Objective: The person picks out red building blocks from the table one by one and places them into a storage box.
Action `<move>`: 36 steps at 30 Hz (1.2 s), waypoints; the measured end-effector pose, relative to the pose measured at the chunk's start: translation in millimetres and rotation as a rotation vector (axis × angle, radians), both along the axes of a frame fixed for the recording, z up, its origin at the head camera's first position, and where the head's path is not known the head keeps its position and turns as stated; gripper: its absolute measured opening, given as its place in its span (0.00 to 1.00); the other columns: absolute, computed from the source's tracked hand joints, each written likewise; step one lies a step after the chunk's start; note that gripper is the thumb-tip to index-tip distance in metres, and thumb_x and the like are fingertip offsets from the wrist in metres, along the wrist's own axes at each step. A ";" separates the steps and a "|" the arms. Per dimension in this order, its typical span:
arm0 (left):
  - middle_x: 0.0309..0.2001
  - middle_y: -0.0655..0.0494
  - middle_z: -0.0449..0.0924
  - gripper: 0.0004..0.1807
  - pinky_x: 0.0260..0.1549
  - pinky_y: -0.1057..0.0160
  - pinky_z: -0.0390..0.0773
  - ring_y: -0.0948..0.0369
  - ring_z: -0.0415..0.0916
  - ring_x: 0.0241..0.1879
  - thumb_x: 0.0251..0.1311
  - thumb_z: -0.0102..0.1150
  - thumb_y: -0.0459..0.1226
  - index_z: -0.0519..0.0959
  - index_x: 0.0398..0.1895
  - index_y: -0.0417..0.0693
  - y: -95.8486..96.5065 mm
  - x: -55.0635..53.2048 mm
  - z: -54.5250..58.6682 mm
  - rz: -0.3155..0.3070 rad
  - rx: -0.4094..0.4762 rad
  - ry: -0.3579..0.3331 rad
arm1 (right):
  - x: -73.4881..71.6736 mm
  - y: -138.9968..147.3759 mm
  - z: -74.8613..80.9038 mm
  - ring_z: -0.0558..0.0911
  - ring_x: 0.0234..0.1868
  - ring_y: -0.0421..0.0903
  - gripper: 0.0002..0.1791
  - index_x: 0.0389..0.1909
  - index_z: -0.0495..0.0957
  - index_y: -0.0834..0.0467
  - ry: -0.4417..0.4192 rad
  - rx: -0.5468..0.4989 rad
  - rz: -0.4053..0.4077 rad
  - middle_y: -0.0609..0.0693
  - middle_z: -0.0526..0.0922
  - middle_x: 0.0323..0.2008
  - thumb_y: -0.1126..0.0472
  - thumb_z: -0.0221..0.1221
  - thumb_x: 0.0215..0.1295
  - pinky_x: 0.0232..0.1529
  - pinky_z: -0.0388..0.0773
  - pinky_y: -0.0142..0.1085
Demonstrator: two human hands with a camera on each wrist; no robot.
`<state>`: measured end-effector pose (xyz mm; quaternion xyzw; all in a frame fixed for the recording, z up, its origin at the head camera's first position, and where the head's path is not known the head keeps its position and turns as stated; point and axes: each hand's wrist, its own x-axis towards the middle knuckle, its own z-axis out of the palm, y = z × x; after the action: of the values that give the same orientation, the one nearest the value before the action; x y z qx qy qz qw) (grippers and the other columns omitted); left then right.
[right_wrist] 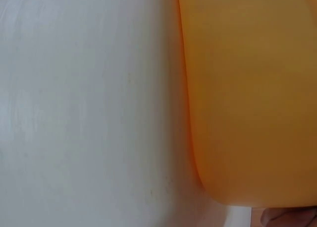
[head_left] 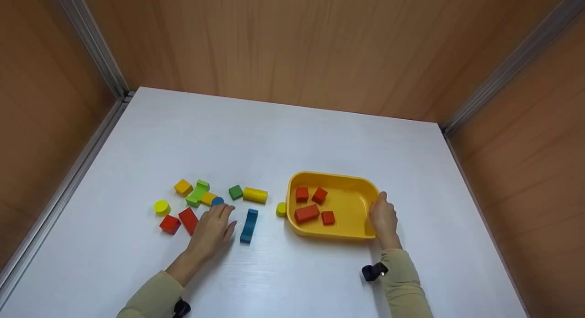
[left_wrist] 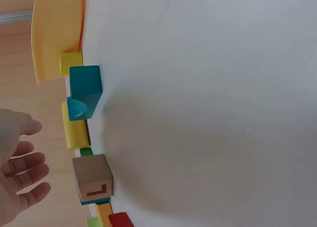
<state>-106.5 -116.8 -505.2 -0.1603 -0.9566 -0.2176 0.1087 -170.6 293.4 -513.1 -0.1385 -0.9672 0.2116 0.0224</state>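
Observation:
My left hand (head_left: 210, 231) hovers with fingers extended over the loose blocks, holding nothing. Close by its fingertips are a round blue block (head_left: 217, 201) and an orange block (head_left: 208, 198). A blue arched block (head_left: 249, 226) lies to the right of its thumb, and a red oblong block (head_left: 188, 220) to its left. The left wrist view shows a bare wooden block (left_wrist: 92, 177) near the fingers, hidden in the head view. My right hand (head_left: 385, 217) grips the right end of a yellow tray (head_left: 338, 177). Several red blocks (head_left: 306, 213) lie in the tray's left half.
A short yellow cylinder (head_left: 281, 209) stands against the tray's left wall. Farther left are a long yellow cylinder (head_left: 255, 195), dark green cube (head_left: 236, 192), light green arch (head_left: 198, 193), yellow-orange cube (head_left: 183, 187), yellow disc (head_left: 162, 207) and red cube (head_left: 170, 224). Wooden walls (head_left: 283, 48) enclose the white table (head_left: 237, 135).

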 end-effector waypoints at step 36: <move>0.49 0.34 0.66 0.36 0.46 0.44 0.66 0.42 0.62 0.48 0.39 0.68 0.45 0.68 0.50 0.33 -80.7 -6.2 -18.3 0.089 -0.122 -0.200 | 2.1 -1.8 3.4 0.76 0.22 0.56 0.12 0.45 0.60 0.67 0.013 -0.002 -0.008 0.64 0.75 0.24 0.64 0.44 0.64 0.17 0.70 0.45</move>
<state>-112.7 -197.5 -523.5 -0.1017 -0.9803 -0.1691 0.0124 -168.5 291.6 -509.8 -0.1410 -0.9662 0.2136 0.0293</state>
